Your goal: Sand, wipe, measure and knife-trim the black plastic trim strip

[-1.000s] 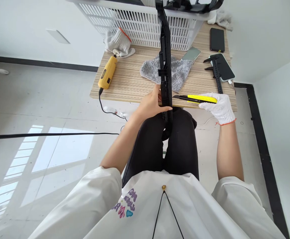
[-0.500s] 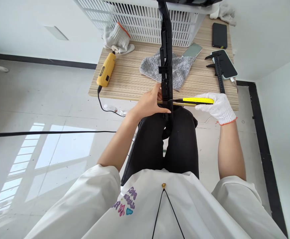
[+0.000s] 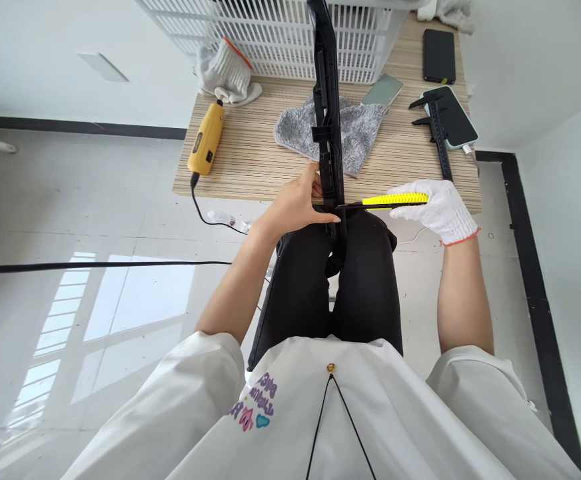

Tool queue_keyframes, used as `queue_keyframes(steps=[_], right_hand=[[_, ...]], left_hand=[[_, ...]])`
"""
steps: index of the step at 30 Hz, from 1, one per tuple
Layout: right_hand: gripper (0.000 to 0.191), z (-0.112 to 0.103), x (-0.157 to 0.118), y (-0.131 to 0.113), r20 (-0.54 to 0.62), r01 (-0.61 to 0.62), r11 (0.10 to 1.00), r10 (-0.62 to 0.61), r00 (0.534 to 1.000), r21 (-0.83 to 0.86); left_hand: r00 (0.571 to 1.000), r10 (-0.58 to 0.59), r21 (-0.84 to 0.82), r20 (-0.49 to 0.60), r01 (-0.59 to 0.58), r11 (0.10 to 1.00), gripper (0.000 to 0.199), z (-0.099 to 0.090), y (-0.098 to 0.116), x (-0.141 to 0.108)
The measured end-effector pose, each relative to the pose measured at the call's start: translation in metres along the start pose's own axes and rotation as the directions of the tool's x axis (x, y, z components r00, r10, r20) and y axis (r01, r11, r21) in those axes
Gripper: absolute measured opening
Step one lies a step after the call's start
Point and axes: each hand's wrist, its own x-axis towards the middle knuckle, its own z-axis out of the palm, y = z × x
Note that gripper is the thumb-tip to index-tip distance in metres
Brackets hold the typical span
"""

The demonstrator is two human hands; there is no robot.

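Note:
A long black plastic part reaches from over the table down between my knees. My bare left hand grips its lower stretch from the left, thumb across the front and fingers partly hidden behind it. In a white knit glove, my right hand is closed on a yellow-and-black knife-like tool. The tool points left, and its thin tip meets the part just above my left thumb. Behind the part, a grey cloth lies on the table.
On the wooden table are a yellow corded rotary tool, white gloves, a caliper over a phone, a black box and a grey-green flat piece. A white basket stands behind.
The view has shifted slightly. The tool's tip sits a little lower and further left on the black part, closer to my left thumb. Both hands keep their hold.

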Motion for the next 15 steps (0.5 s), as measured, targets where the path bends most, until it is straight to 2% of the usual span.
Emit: queue_keyframes(steps=[3,7,10,13,15], right_hand=[[0.032,0.0006,-0.0009,-0.0033,-0.060,-0.035,0.998,0.038,0.997,0.046],[0.030,0.0005,-0.0011,-0.0063,-0.010,-0.061,0.997,0.062,0.998,0.040],[0.030,0.0005,-0.0009,-0.0066,-0.059,-0.068,0.997,0.071,0.996,0.046],[0.031,0.0008,-0.0009,-0.0071,-0.027,-0.061,0.997,0.062,0.998,0.038],[0.031,0.0009,-0.0010,-0.0078,-0.049,-0.066,0.997,0.068,0.996,0.044]], left_hand=[[1.000,0.000,0.006,-0.010,0.000,1.000,0.099,0.0006,0.0006,0.0001],[1.000,-0.009,0.007,-0.015,0.010,1.000,0.098,0.0007,0.0016,-0.0005],[1.000,-0.010,0.000,-0.021,0.010,1.000,0.095,0.0005,0.0022,-0.0010],[1.000,-0.013,0.008,-0.021,0.013,1.000,0.096,0.0004,0.0022,-0.0011],[1.000,-0.017,0.014,-0.016,0.017,1.000,0.096,0.0004,0.0020,-0.0009]])
